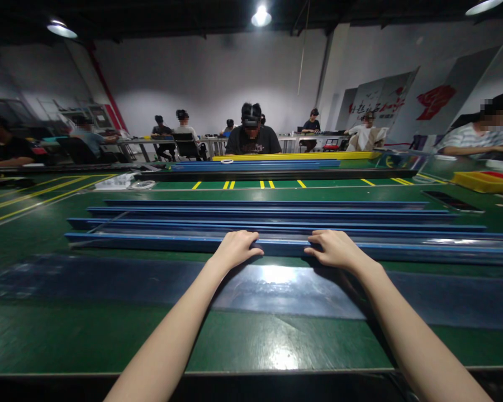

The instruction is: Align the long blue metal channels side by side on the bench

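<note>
A long blue channel-shaped strip (283, 247) lies across the green table in front of me. My left hand (237, 247) grips its near wall left of the middle, fingers over the top edge and thumb on the near side. A short way to the right, my right hand (334, 248) holds the same wall in a similar pinch. Inside the channel, part of a clear film shows. Between my forearms and beyond them to both sides, a wide clear plastic strip (272, 296) rests flat on the table, nearer to me than the channel.
Several more blue strips (276, 213) lie parallel behind. Farther back are a black strip (276, 175) and a yellow strip (293, 156). A phone (452, 201) and a yellow tray (484, 181) are on the right. A person (254, 139) sits opposite.
</note>
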Action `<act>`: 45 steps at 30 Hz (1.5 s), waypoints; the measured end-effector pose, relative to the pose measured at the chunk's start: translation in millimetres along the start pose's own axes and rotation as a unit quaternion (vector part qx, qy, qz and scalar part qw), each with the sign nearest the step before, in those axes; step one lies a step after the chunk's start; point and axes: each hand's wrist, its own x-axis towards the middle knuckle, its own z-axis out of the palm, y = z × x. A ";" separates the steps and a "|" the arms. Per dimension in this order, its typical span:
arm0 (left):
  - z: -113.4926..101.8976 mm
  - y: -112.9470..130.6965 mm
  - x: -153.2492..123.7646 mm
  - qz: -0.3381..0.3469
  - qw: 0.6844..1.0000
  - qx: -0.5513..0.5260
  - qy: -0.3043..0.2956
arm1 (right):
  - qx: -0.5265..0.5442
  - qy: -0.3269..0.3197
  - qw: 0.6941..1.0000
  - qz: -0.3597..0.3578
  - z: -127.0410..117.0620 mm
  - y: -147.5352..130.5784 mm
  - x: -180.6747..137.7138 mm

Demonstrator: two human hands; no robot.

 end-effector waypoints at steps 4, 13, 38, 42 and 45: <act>-0.4 0.6 0.5 -0.002 1.000 -0.007 -0.001 | -0.003 0.003 1.000 0.000 0.0 -0.1 0.0; 0.2 0.5 0.9 -0.009 1.000 -0.020 -0.002 | 0.004 -0.004 1.000 0.004 0.1 0.1 0.1; 0.0 2.4 1.4 -0.003 1.000 -0.013 0.018 | -0.005 0.008 1.000 -0.006 0.6 0.8 -0.3; 1.0 1.8 1.6 -0.005 1.000 -0.013 0.017 | -0.007 0.014 1.000 -0.006 1.3 0.8 -0.8; 1.2 1.6 0.9 -0.004 1.000 -0.009 0.017 | -0.007 0.013 1.000 -0.006 1.1 0.2 -1.0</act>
